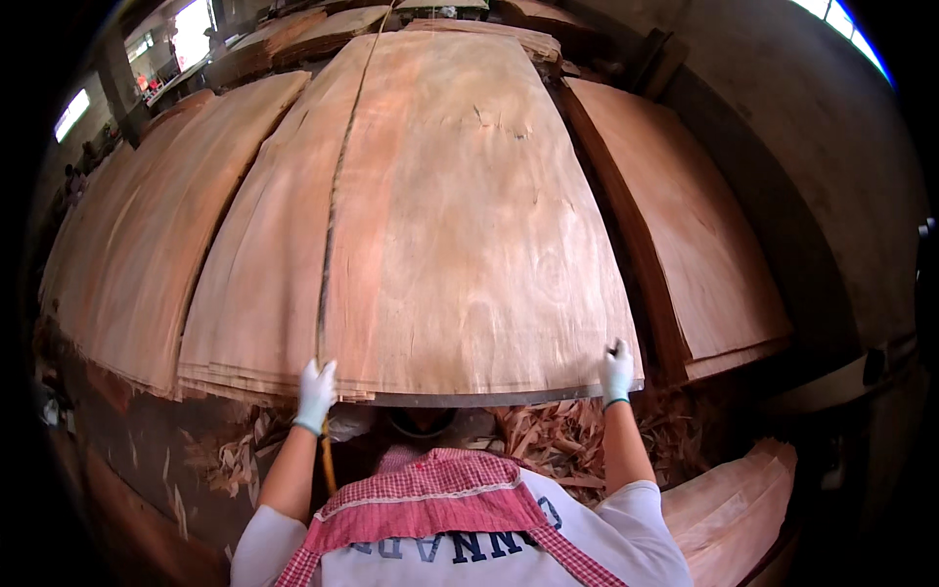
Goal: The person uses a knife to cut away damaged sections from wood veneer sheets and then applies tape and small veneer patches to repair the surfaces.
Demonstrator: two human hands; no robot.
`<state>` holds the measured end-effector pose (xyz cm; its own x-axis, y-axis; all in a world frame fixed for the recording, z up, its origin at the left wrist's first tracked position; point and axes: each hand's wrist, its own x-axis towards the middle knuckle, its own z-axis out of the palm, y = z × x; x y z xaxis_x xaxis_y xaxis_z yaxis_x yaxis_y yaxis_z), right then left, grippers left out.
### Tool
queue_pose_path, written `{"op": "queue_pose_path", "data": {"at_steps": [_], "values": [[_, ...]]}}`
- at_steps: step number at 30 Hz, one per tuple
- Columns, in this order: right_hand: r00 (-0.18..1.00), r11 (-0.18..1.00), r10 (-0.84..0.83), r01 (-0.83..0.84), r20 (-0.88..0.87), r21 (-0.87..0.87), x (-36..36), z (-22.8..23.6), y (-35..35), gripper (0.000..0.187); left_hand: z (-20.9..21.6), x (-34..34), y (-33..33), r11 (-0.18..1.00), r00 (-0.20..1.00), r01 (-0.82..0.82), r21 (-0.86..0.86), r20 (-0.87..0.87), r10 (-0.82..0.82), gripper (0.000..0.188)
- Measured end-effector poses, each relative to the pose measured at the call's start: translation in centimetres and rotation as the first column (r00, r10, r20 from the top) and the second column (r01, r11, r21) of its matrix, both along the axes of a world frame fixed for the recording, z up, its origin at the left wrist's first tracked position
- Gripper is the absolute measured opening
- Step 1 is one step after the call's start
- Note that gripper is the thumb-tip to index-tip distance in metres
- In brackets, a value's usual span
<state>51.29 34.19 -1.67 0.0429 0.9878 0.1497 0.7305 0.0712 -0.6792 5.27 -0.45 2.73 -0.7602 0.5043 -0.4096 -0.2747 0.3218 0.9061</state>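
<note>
- The veneer sheet (479, 235) is flanked by a left stack (147, 245) and a right stack (690, 235).
- Along its left part, a thin cord (334, 201) is stretched.
- Ragged wood scraps (548, 440) are strewn below its near edge.
- At that edge, the gloved left hand (316, 394) and right hand (617, 374) are placed; whether it is pinched cannot be told.
- Its grained face is split.

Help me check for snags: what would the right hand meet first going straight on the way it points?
Most likely the pale wood sheet, near its right edge; the right hand points away from the body. Its exact height is unclear.
</note>
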Motion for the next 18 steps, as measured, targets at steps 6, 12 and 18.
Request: {"op": "queue_pose_path", "data": {"at_steps": [6,12,18], "values": [[0.921,0.957,-0.119,0.206,0.371,-0.203,8.5,-4.0,-0.8,0.037,-2.7,-5.0,-10.6,0.966,0.985,-0.096,-0.240,-0.166,0.057,0.014],[0.985,0.991,0.126,-0.131,0.122,0.039,-0.1,-1.4,-4.0,0.040,-2.6,-13.4,-12.3,0.678,0.637,-0.244,-0.694,-0.641,-0.427,0.041],[0.980,0.929,0.198,-0.192,-0.016,-0.316,-8.4,1.4,-12.7,0.033,-3.4,-7.3,0.9,0.853,0.367,0.137,-0.503,-0.774,-0.516,0.049]]}}
